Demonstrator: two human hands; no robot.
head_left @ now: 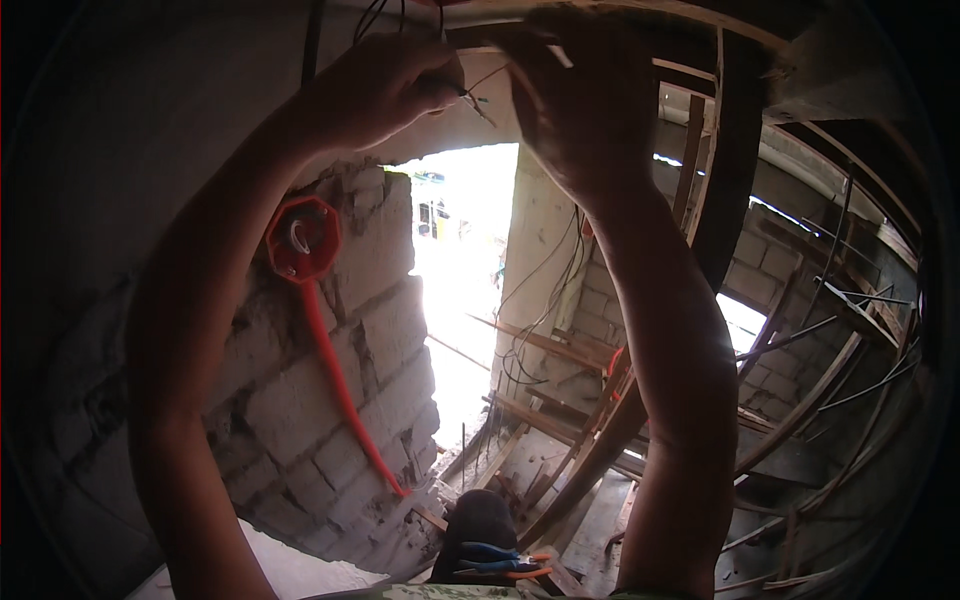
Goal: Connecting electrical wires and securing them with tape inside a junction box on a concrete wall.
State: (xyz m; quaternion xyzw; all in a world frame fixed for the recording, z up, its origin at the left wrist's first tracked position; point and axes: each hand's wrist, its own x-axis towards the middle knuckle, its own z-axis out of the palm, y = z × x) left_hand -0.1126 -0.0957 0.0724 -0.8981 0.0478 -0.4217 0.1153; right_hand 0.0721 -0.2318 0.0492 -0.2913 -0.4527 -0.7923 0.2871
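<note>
My left hand point(395, 95) is raised near the top, its fingers closed round a bundle of thin electrical wires point(478, 104) whose loose ends stick out to the right. One reddish wire point(488, 79) runs across from this bundle to the fingers of my right hand point(580, 100), which look pinched on it, though they are dark and slightly blurred. Black cables point(372, 18) loop down above my left hand. Below my left forearm, a red octagonal junction box point(304, 238) with a white wire coiled inside is set in the block wall, and a red conduit point(340, 375) leads down from it.
Pliers point(490, 556) with blue and orange handles lie at the bottom, by my dark-clothed leg point(478, 515). A bright doorway point(460, 260) opens behind the rough block wall point(385, 330). Loose cables point(535, 350) hang beyond it. Timber point(590, 450) and scaffolding poles point(840, 300) crowd the right.
</note>
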